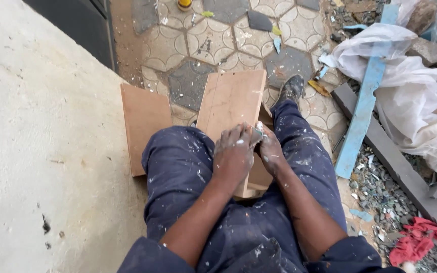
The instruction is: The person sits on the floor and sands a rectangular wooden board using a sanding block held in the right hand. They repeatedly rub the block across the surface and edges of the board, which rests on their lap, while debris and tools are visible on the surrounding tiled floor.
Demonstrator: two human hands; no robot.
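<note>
A brown wooden board (231, 98) leans between my knees, its top end over the patterned floor. My left hand (233, 154) is curled over the board's near part, and its fingers seem to press a small pale object against the wood; I cannot make out what it is. My right hand (270, 151) sits just beside it at the board's right edge, touching the same spot. Both hands are dusted with white. A second brown board (142, 126) stands on edge against my left thigh. I sit in paint-spattered dark blue trousers.
A rough pale wall (36, 151) fills the left. To the right lie a light blue plank (362, 101), a grey batten (395, 162), crumpled white plastic sheeting (410, 86), a red rag (418, 242) and rubble. My shoe (290, 88) rests on the hexagon-tiled floor.
</note>
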